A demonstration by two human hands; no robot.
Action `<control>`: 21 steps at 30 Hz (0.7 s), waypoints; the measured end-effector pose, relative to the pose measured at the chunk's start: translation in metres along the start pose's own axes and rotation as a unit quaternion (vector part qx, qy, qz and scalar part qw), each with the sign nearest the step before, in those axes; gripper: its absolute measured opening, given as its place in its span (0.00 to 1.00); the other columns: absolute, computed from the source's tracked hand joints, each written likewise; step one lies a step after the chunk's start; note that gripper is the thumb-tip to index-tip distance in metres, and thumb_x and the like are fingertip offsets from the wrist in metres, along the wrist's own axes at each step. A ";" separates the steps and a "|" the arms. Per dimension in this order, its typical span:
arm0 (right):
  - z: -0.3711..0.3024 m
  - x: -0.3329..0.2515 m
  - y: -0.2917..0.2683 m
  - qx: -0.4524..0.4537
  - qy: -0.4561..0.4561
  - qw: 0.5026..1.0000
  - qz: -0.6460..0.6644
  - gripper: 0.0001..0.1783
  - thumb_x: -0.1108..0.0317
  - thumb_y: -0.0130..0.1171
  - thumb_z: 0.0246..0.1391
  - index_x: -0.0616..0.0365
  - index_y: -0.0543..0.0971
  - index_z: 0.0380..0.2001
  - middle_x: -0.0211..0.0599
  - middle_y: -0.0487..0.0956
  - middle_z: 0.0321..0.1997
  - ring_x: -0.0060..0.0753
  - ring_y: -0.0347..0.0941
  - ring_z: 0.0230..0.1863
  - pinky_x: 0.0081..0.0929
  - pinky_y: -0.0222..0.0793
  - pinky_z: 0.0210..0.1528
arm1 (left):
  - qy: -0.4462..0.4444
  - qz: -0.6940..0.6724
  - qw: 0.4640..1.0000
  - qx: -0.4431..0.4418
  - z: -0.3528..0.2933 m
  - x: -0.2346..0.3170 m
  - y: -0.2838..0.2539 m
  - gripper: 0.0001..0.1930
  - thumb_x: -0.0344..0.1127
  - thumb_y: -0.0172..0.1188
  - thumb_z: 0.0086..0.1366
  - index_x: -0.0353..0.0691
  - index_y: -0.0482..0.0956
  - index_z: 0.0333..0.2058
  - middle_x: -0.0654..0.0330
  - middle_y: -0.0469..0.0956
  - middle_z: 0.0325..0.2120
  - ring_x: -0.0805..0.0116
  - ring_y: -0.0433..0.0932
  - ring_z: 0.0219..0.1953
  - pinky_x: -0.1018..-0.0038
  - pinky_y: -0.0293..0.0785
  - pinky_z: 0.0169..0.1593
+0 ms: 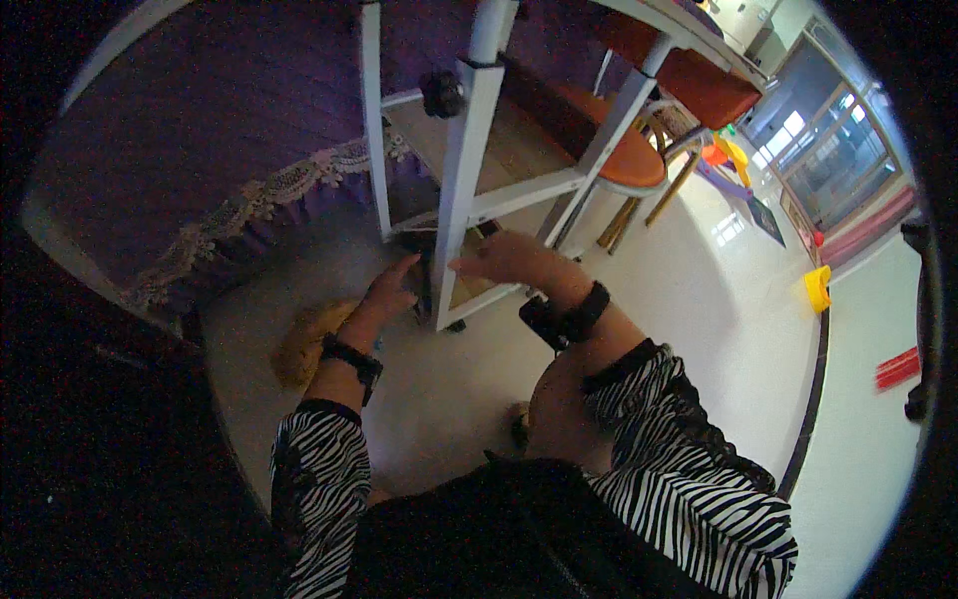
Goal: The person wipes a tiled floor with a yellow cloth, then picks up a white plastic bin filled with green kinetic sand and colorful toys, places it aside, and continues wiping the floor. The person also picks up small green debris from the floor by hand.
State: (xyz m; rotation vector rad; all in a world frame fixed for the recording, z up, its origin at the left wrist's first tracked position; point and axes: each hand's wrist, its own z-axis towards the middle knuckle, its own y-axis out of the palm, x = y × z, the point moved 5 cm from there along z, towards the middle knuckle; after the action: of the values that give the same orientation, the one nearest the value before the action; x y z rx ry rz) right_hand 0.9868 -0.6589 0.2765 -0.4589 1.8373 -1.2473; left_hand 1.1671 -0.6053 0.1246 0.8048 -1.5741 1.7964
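Observation:
A white metal table frame (470, 150) with a black knob (442, 94) stands in front of me. My left hand (387, 292) is just left of the foot of its near leg, the index finger stretched toward it and the other fingers partly bent. I see nothing held in it. My right hand (514, 262) reaches from the other side, its fingertips at the lower part of the same leg; whether they press on it is hard to see. Both wrists wear black bands, the right one with a dark box (544, 321). Dark, blurred parts lie between the hands.
A purple bed skirt (259, 215) with lace trim hangs at left. Behind the frame are orange-brown chairs (624, 155). On the pale shiny floor (689, 299) lies a furry tan thing (304, 344). Colourful toys (728, 155) and a yellow object (817, 290) are at right.

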 end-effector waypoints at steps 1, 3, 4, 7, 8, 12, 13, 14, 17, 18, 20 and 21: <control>0.000 -0.004 -0.004 0.018 -0.017 0.999 0.027 0.36 0.36 0.49 0.48 0.64 0.78 0.34 0.56 0.77 0.34 0.51 0.74 0.39 0.40 0.67 0.43 | 0.019 -0.029 0.999 0.002 -0.003 0.008 0.006 0.38 0.29 0.62 0.44 0.42 0.61 0.58 0.50 0.68 0.51 0.56 0.68 0.52 0.66 0.66 0.52; 0.000 -0.007 -0.008 0.053 -0.050 0.994 0.080 0.37 0.35 0.49 0.48 0.65 0.77 0.38 0.56 0.77 0.37 0.50 0.74 0.41 0.38 0.67 0.44 | -0.038 -0.072 0.996 -0.038 -0.007 0.020 0.019 0.38 0.29 0.63 0.44 0.39 0.61 0.57 0.51 0.66 0.53 0.55 0.66 0.54 0.65 0.65 0.52; 0.003 -0.006 -0.006 0.069 -0.045 0.991 0.101 0.38 0.35 0.49 0.48 0.65 0.76 0.40 0.56 0.77 0.39 0.49 0.74 0.42 0.37 0.67 0.45 | -0.062 -0.112 0.990 -0.054 -0.010 0.027 0.023 0.37 0.30 0.63 0.45 0.38 0.61 0.56 0.52 0.65 0.53 0.56 0.65 0.54 0.65 0.64 0.53; 0.014 -0.009 0.018 0.071 -0.064 0.947 0.306 0.34 0.41 0.54 0.48 0.63 0.74 0.45 0.47 0.77 0.42 0.40 0.72 0.45 0.34 0.66 0.47 | -0.116 -0.218 0.968 -0.050 -0.011 0.039 0.032 0.35 0.33 0.64 0.47 0.36 0.61 0.55 0.53 0.65 0.52 0.58 0.63 0.55 0.66 0.62 0.54; 0.019 -0.010 0.028 0.071 -0.045 0.931 0.354 0.33 0.43 0.56 0.48 0.63 0.74 0.44 0.45 0.77 0.41 0.38 0.72 0.45 0.34 0.66 0.47 | -0.089 -0.253 0.963 0.012 -0.008 0.042 0.033 0.34 0.34 0.65 0.48 0.35 0.61 0.54 0.54 0.66 0.51 0.59 0.64 0.54 0.66 0.62 0.54; 0.034 -0.019 0.055 0.067 -0.067 0.873 0.478 0.28 0.51 0.62 0.45 0.62 0.75 0.43 0.39 0.77 0.38 0.31 0.71 0.41 0.31 0.67 0.44 | -0.077 -0.311 0.933 0.166 0.007 0.022 0.046 0.35 0.36 0.65 0.49 0.35 0.60 0.54 0.55 0.67 0.50 0.63 0.66 0.53 0.68 0.63 0.53; 0.036 -0.021 0.054 0.101 -0.093 0.865 0.483 0.27 0.52 0.62 0.44 0.62 0.76 0.42 0.39 0.78 0.36 0.31 0.72 0.38 0.31 0.68 0.41 | -0.028 -0.316 0.924 0.212 0.007 0.018 0.046 0.35 0.36 0.65 0.49 0.35 0.60 0.54 0.55 0.68 0.49 0.62 0.67 0.52 0.68 0.63 0.53; 0.037 -0.024 0.052 0.132 -0.116 0.855 0.488 0.27 0.52 0.63 0.42 0.63 0.76 0.40 0.40 0.78 0.34 0.30 0.73 0.35 0.30 0.69 0.38 | -0.024 -0.318 0.920 0.230 0.007 0.012 0.047 0.34 0.36 0.65 0.49 0.36 0.60 0.54 0.55 0.68 0.49 0.62 0.67 0.52 0.68 0.63 0.53; 0.039 -0.025 0.056 0.133 -0.036 0.864 0.484 0.26 0.56 0.66 0.39 0.64 0.76 0.40 0.40 0.78 0.35 0.32 0.73 0.35 0.32 0.70 0.37 | -0.021 -0.303 0.916 0.263 0.003 0.005 0.047 0.34 0.38 0.65 0.49 0.36 0.61 0.53 0.54 0.69 0.48 0.62 0.68 0.51 0.67 0.64 0.52; 0.037 -0.029 0.053 0.144 -0.053 0.859 0.488 0.26 0.57 0.66 0.38 0.64 0.76 0.40 0.41 0.78 0.35 0.32 0.74 0.35 0.31 0.70 0.38 | -0.020 -0.294 0.917 0.269 0.001 0.006 0.046 0.34 0.38 0.65 0.49 0.36 0.62 0.53 0.54 0.69 0.48 0.61 0.68 0.51 0.67 0.64 0.52; 0.032 -0.034 0.047 0.169 -0.065 0.852 0.491 0.26 0.60 0.67 0.37 0.64 0.76 0.40 0.41 0.78 0.36 0.34 0.74 0.36 0.31 0.71 0.38 | -0.020 -0.274 0.920 0.280 -0.002 0.015 0.042 0.33 0.39 0.65 0.49 0.36 0.62 0.53 0.54 0.70 0.47 0.61 0.69 0.50 0.67 0.64 0.52; 0.029 -0.033 0.045 0.183 -0.037 0.858 0.478 0.24 0.61 0.67 0.38 0.63 0.76 0.38 0.39 0.78 0.35 0.32 0.74 0.36 0.30 0.70 0.38 | -0.022 -0.265 0.922 0.282 -0.004 0.021 0.042 0.33 0.39 0.65 0.49 0.36 0.63 0.52 0.54 0.70 0.47 0.61 0.69 0.50 0.67 0.64 0.52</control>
State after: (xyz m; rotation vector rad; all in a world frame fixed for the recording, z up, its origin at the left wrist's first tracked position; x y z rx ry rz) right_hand 1.0359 -0.6335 0.2465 0.5715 1.3811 -0.7992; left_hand 1.1213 -0.6051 0.1148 1.3863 -0.7297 1.8167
